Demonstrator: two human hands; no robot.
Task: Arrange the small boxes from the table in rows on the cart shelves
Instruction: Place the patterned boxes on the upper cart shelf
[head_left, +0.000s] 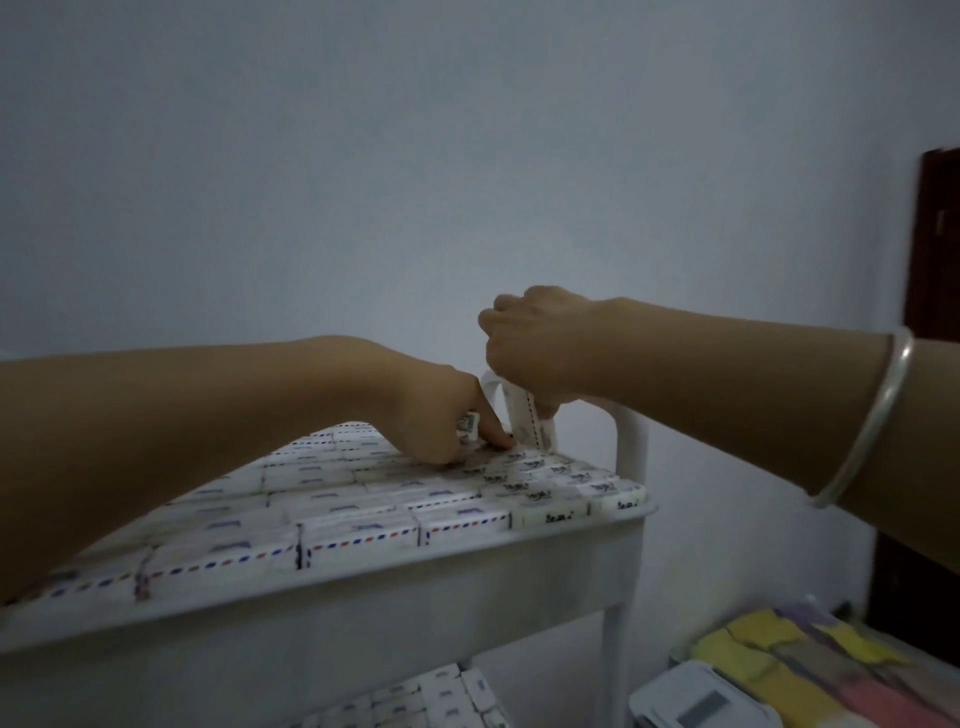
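The white cart (322, 587) has its top shelf packed with rows of small white boxes (358, 525) edged in red and blue dashes. My right hand (535, 343) grips one small box (530, 423) standing upright at the shelf's far corner, beside the cart's handle (631, 436). My left hand (436, 410) rests on the rows next to it, its fingers curled round another small box (469, 426) with a fingertip pressing down on the boxes. More small boxes (441, 696) fill the lower shelf.
A plain wall stands behind the cart. At the lower right lie a white device (701, 701) and a cloth of yellow, pink and purple patches (810, 665). A dark wooden door (935, 244) is at the right edge.
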